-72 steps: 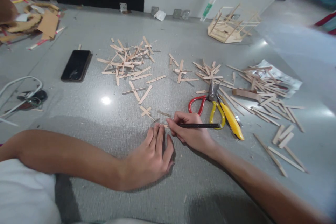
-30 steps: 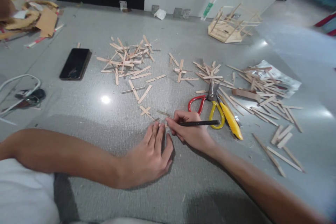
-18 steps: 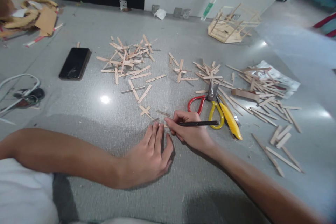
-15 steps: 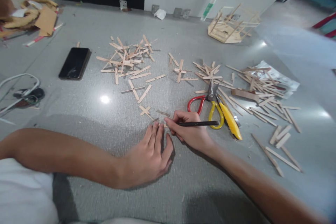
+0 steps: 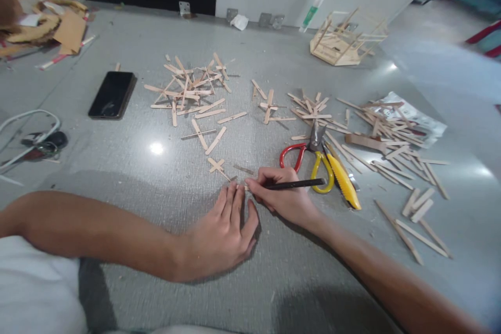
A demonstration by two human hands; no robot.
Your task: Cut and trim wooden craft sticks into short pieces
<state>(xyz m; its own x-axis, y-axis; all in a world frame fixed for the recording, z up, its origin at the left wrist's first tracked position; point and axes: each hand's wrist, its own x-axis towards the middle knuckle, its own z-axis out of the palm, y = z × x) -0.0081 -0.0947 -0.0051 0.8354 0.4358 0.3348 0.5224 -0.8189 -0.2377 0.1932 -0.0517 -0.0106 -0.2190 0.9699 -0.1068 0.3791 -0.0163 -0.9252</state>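
My right hand (image 5: 282, 192) is closed in a writing grip around a slim black pen (image 5: 297, 184), its back end pointing right and its tip hidden by the fingers. My left hand (image 5: 227, 235) lies palm down on the grey table with its fingers stretched out. Its fingertips rest on what seems to be a small wooden piece, mostly covered, beside the right fingertips. Just beyond the left fingers lie small crossed wooden sticks (image 5: 216, 165). Red-and-yellow-handled cutters (image 5: 316, 138) and a yellow utility knife (image 5: 344, 182) lie right beside my right hand.
Piles of wooden sticks lie at centre (image 5: 188, 88) and right (image 5: 399, 130). A stick frame model (image 5: 336, 51) and a green-and-white tube (image 5: 311, 14) stand near the wall. A phone (image 5: 112, 95), white cable (image 5: 55, 120) and cardboard (image 5: 70, 31) are on the left.
The pen's back end has tilted up very slightly. Both hands stay in nearly the same place, and the sticks and tools have not moved.
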